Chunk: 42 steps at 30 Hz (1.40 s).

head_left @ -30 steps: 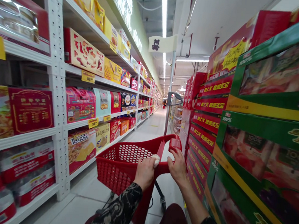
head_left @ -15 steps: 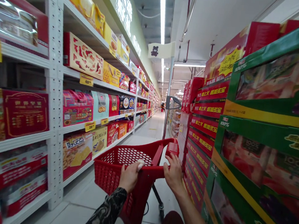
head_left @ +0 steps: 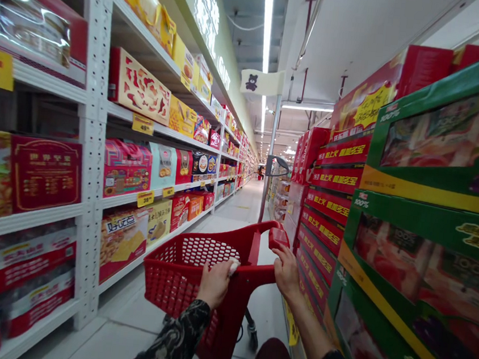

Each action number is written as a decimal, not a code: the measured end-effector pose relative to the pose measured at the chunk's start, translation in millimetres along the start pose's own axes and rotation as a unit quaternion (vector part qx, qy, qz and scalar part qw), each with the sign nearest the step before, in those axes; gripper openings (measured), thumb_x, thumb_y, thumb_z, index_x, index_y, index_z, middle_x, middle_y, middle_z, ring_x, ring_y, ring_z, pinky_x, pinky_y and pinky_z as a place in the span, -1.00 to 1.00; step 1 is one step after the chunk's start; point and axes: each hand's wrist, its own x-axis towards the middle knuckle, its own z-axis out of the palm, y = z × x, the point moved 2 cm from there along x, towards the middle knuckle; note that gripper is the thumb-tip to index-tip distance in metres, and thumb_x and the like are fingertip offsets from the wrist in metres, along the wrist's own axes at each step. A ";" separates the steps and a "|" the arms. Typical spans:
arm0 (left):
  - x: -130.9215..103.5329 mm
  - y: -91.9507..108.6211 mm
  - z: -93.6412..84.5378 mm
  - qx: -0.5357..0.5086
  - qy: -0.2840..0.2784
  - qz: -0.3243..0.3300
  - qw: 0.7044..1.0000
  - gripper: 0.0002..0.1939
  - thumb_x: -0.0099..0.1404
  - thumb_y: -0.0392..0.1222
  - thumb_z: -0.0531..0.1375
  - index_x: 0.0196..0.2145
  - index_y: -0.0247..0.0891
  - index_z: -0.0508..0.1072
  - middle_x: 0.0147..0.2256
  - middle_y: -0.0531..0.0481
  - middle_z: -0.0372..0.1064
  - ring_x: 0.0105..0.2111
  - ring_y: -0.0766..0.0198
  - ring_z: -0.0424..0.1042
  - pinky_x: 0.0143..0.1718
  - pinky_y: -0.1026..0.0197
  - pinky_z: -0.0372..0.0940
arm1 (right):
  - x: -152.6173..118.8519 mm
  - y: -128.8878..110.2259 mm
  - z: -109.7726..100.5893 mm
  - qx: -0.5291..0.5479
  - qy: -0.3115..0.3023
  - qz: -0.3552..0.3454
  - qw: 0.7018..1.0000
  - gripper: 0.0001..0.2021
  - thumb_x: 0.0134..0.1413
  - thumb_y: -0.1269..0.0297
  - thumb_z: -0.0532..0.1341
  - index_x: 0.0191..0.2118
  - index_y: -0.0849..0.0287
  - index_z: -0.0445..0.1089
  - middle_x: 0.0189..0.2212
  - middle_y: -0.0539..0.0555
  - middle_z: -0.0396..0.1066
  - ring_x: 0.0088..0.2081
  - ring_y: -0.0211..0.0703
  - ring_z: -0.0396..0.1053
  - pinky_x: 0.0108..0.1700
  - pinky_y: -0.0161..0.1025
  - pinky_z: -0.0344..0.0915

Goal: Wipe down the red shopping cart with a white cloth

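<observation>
A red plastic shopping cart with a perforated basket stands tilted to one side in front of me. My left hand is closed on the near rim of the cart, with a small white crumpled wad, perhaps tissue, pinched at its fingertips. On the cart's right side, my right hand curls over the red handle, its fingers bent around the grip. The basket's visible inner side is bare mesh; its bottom is hidden. Both forearms come in from below in dark patterned sleeves.
White shelving with boxed snacks lines the left side. Close on the right are stacked green juice cartons and red cartons. Past the cart rises a grey pole with a bear flag. The tiled aisle runs ahead.
Both hands and the handle have shifted slightly right in view, while the basket's left end swings a little left. Both hands keep their hold. The shelves and cartons have barely shifted.
</observation>
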 end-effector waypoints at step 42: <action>-18.7 -20.7 15.8 0.061 0.050 0.018 0.997 -0.49 0.27 -0.31 -0.11 0.17 -0.14 0.13 0.22 -0.05 0.04 0.21 0.18 0.03 0.19 -0.27 -0.17 | -13.5 -56.7 -13.9 -0.125 -0.127 -0.053 0.983 -0.72 0.03 0.40 0.05 -0.21 0.16 0.47 -0.24 0.08 0.51 -0.06 -0.05 0.33 0.18 0.00 -0.21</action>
